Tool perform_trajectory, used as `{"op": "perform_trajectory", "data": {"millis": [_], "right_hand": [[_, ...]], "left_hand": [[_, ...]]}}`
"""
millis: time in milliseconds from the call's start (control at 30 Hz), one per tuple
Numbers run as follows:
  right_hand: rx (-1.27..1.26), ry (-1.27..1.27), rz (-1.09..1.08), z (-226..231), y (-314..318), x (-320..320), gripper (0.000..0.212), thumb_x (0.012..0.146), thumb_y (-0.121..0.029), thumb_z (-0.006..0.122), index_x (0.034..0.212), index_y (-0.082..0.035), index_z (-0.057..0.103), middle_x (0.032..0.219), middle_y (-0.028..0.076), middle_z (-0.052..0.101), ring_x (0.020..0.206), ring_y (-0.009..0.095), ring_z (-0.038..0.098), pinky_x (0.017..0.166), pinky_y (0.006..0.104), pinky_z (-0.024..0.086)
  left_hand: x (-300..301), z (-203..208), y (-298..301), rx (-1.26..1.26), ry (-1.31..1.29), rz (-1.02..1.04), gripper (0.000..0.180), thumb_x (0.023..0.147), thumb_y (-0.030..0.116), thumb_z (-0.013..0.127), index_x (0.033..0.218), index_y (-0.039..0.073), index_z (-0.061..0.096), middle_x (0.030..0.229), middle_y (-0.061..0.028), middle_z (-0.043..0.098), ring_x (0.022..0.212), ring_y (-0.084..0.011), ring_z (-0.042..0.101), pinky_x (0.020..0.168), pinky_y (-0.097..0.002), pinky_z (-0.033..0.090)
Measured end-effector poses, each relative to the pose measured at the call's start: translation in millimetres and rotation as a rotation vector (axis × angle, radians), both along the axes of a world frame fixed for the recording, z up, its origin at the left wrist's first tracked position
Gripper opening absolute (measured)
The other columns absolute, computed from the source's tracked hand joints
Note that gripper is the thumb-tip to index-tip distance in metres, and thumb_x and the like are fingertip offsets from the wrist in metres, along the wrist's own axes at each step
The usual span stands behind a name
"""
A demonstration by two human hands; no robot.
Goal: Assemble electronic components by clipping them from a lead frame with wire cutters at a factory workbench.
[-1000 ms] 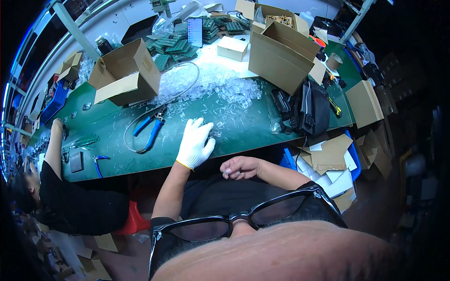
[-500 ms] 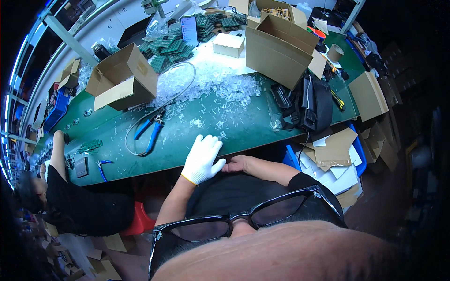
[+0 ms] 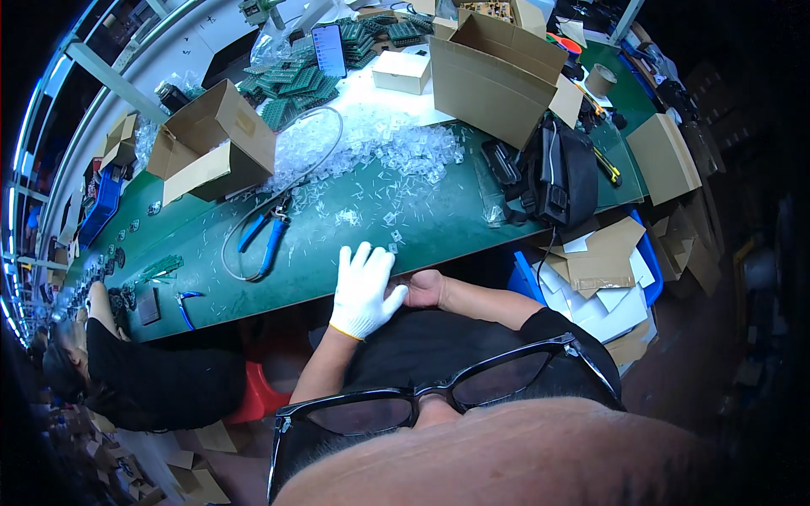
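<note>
- Head view: the left hand (image 3: 363,291), in a white glove, lies spread and flat at the near edge of the green surface (image 3: 422,228), fingers released, grasping nothing.
- The bare right hand (image 3: 424,289) sits just beside it, touching the glove at the thumb side, fingers curled at the glove's edge; whether it pinches the fabric I cannot tell.
- The work in hand looks like settling the glove on the left hand; to do it well, keep the gloved fingers splayed and steady while the bare fingers take the fabric low at the cuff, not at the fingertips.
- Small clear plastic pieces (image 3: 396,152) are strewn over the middle of the surface, a couple lying just beyond the gloved fingertips.
- Blue-handled pliers (image 3: 268,239) lie to the left, ringed by a loop of pale cable (image 3: 253,219).
- Further out: an open cardboard box (image 3: 211,143) on the left, a larger one (image 3: 498,67) at the back right, stacks of green circuit boards (image 3: 291,88), a black bag (image 3: 561,173).
- A co-worker in black (image 3: 143,371) leans on the surface at far left; cardboard scraps (image 3: 603,261) spill over a blue bin to the right.
</note>
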State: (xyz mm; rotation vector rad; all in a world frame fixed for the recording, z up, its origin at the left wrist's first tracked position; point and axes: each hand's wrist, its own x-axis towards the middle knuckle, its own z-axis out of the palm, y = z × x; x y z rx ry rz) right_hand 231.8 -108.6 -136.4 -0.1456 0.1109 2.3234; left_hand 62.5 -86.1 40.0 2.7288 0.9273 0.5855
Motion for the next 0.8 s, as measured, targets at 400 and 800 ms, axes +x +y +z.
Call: {"op": "perform_trajectory", "data": {"millis": [400,800], "right_hand": [[-0.148,0.044,-0.036,22,-9,10,0.051,0.112,-0.038,0.053,0.151,-0.005,0.053,0.154,0.020,0.056,0.139,0.038,0.058,0.120,0.0549,0.047],[-0.072,0.125,0.002,18,-10,8,0.049,0.112,-0.036,0.053,0.150,-0.005,0.054,0.150,0.019,0.060,0.137,0.036,0.060,0.119,0.0532,0.048]], "left_hand": [[9,9,30,-0.083,0.034,-0.007,0.074,0.085,0.039,0.078,0.143,-0.002,0.058,0.147,-0.0259,0.057,0.142,-0.0501,0.044,0.122,-0.0649,0.027],[-2,-9,13,0.086,0.080,0.018,0.065,0.084,0.042,0.078,0.130,-0.003,0.065,0.137,-0.0223,0.062,0.134,-0.0452,0.050,0.118,-0.0651,0.030]]}}
